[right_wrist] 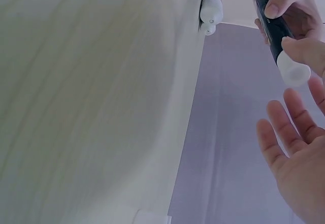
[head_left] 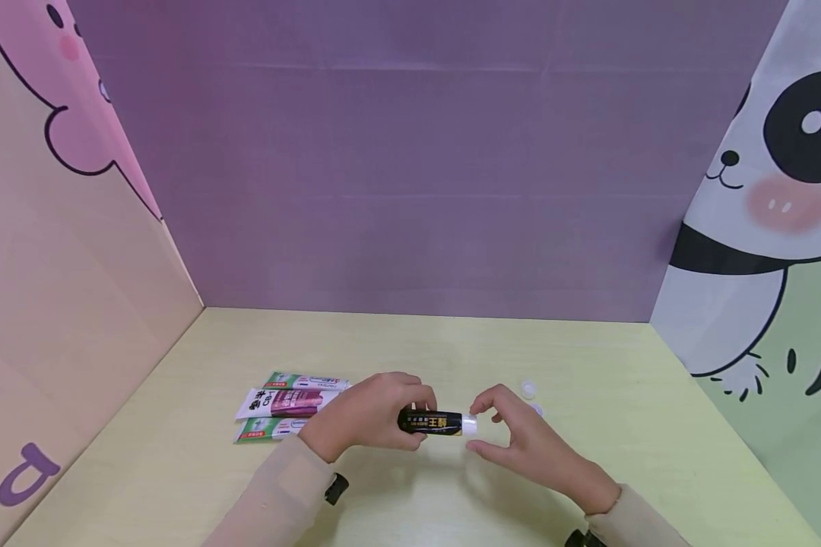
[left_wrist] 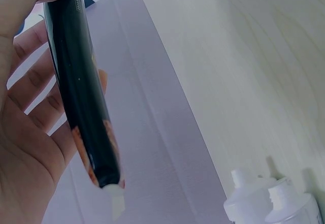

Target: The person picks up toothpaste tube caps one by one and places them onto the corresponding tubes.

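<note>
My left hand (head_left: 383, 410) grips a black toothpaste tube (head_left: 438, 422) with gold lettering, held level above the table. Its white cap (head_left: 469, 424) points right, toward my right hand (head_left: 530, 441). The right thumb and index finger are spread around the cap end; whether they touch it is unclear. In the right wrist view the other right fingers (right_wrist: 292, 127) reach out loosely below the white cap (right_wrist: 293, 71). From the left wrist, the dark back of the tube (left_wrist: 81, 92) shows, with the thumb pressing near its top.
Three toothpaste tubes lie side by side at the left: green-and-white (head_left: 308, 381), purple-and-white (head_left: 290, 403), green-and-white (head_left: 267, 430). Small round white pieces, one of them this disc (head_left: 528, 390), lie behind my right hand. Printed walls enclose the pale table (head_left: 438, 346).
</note>
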Tool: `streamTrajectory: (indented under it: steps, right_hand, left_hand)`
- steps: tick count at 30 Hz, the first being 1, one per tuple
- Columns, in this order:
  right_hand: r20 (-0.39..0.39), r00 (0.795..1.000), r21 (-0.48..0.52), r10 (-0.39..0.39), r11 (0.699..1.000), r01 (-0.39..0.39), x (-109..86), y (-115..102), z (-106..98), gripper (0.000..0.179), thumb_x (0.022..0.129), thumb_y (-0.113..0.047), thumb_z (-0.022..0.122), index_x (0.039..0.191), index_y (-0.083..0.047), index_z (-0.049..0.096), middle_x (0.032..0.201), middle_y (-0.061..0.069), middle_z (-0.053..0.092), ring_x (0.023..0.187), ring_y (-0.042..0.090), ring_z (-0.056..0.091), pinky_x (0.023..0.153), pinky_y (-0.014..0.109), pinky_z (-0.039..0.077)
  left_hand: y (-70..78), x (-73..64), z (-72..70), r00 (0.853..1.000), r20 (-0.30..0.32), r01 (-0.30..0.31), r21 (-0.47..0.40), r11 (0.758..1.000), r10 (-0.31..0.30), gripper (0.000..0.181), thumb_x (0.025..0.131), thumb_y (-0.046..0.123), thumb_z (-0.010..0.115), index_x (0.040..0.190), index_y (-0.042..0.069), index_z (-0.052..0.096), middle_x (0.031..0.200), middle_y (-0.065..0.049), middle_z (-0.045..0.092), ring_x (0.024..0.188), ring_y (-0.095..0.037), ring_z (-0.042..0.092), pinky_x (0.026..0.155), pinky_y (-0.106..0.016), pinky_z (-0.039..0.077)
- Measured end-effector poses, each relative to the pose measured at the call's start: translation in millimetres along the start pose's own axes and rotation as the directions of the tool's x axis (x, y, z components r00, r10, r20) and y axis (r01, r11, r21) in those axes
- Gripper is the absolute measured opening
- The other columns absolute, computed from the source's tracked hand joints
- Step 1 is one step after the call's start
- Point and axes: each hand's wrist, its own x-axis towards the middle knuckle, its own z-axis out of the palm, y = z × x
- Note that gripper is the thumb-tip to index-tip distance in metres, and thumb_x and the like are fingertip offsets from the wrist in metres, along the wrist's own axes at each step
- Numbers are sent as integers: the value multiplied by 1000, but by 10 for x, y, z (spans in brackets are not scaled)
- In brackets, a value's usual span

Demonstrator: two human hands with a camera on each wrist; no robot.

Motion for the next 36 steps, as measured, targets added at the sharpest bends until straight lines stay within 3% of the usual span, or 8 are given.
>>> streamTrajectory:
  steps: [7, 18, 30, 36]
  right_hand:
    - [5, 1000, -17, -28, 999, 29, -2, 32, 27, 39, 84, -9, 81, 112, -17, 56, 109, -8, 57, 101, 12, 57, 81, 34, 52]
    - [16, 999, -36, -42, 998, 42, 14, 51, 45, 38, 83, -2, 80, 109, -16, 55, 106, -9, 57, 96, 13, 58, 76, 35, 54]
    - [68, 997, 11, 39, 999, -39, 1, 5, -2, 27, 91, -12, 74, 110, -18, 58, 98, -10, 61, 86, 13, 62, 77, 34, 52]
    - [93, 990, 16, 109, 994, -111, -10, -27, -34, 15, 96, -24, 69, 108, -20, 61, 89, -14, 62, 80, 6, 60, 76, 33, 51]
  left_hand:
    - [6, 7, -2, 1000, 6, 2, -3, 1000, -2, 20, 76, 17, 80, 92, 19, 68, 81, 14, 56, 69, -1, 50, 64, -17, 44]
    - [26, -3, -25, 1000, 12, 18, -5, 1000, -18, 20, 76, 18, 80, 93, 20, 68, 81, 14, 56, 70, -2, 50, 64, -18, 44]
    - [21, 7, -19, 1000, 13, 17, -8, 1000, -17, 20, 77, 19, 81, 93, 20, 69, 80, 14, 57, 70, -2, 50, 64, -18, 45]
    - [34, 11, -33, 1000, 13, 15, -11, 1000, -15, 20, 77, 18, 81, 93, 19, 70, 80, 13, 58, 70, -3, 50, 64, -18, 46]
